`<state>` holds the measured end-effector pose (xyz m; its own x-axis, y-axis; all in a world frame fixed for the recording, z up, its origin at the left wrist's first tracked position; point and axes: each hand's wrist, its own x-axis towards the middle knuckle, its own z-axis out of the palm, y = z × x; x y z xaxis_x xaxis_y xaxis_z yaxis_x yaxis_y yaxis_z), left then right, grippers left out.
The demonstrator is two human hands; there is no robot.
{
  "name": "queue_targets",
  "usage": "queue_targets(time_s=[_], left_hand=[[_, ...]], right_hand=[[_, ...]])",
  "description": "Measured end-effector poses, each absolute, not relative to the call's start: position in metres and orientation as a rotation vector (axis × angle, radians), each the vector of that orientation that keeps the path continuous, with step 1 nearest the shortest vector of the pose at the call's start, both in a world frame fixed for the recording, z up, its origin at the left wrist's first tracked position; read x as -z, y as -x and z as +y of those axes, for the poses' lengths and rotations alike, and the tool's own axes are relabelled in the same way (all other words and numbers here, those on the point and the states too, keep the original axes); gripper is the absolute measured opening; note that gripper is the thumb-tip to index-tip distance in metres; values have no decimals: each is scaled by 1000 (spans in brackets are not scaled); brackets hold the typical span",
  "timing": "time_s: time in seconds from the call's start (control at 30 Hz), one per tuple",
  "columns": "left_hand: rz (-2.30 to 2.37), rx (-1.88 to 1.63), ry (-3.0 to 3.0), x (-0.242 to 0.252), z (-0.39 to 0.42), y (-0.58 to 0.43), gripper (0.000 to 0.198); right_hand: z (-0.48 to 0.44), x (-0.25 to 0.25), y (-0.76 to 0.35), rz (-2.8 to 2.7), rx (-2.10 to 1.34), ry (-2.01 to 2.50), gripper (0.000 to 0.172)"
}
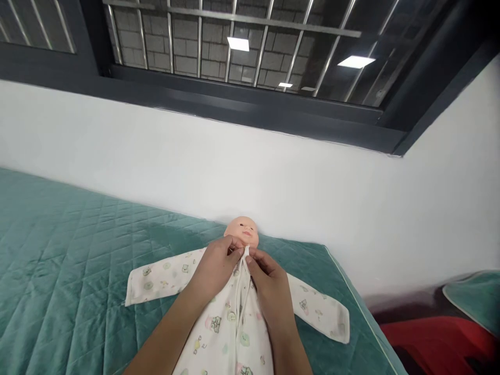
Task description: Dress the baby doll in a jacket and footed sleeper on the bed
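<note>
A baby doll (242, 229) lies on its back, its head near the wall. It wears a white baby sleepsuit (211, 333) printed with small animals, its long sleeves spread out to both sides. At the doll's neck, my left hand (219, 263) pinches one side of the collar between thumb and fingers. My right hand (270, 278) is closed on the other side of the collar, close by. Between the hands, the front opening runs down the middle of the garment. My fingers cover part of the collar, so any fastener there cannot be made out.
Beneath the doll is a green quilted cover (86, 260), its piped edge running down on the right. A white wall (195, 156) rises behind it, under a dark-framed window (250, 99) with metal bars. A red object (437, 338) sits beyond the edge, lower right.
</note>
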<state>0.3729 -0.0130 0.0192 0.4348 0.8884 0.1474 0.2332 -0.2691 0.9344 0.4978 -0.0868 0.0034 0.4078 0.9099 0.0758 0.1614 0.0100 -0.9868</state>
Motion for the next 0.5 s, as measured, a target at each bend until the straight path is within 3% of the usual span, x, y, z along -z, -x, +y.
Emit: queue_targets(time_s=[0.5], left_hand=[[941, -857, -1769, -16, -10, -361, 9]], right_hand=[[-84, -8, -489, -1061, -768, 1560, 22]])
